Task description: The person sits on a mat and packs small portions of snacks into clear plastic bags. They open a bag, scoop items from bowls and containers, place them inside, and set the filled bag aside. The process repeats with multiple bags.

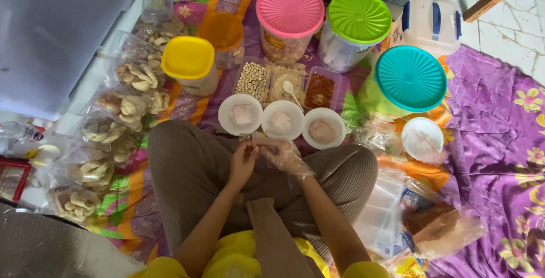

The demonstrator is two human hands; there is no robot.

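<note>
I sit cross-legged on a cloth. My right hand (282, 154) wears a thin clear plastic glove, and my left hand (243, 162) pinches the glove's edge close to its fingers, both hands just above my lap. Right in front of them stand three small white bowls: left bowl (240, 114), middle bowl (282, 119), right bowl (323, 128), each with a pale pinkish paste inside. Behind the bowls lie three clear trays: one with round nuts (253, 80), one with pale crumbs and a white spoon (290, 89), one with red flakes (319, 90).
Big jars stand behind: yellow lid (188, 57), orange lid (222, 31), pink lid (290, 8), green lid (359, 17), teal lid (410, 78). Several bags of crackers (122, 107) line the left. A lidded white cup (422, 139) and plastic bags (392, 210) lie right.
</note>
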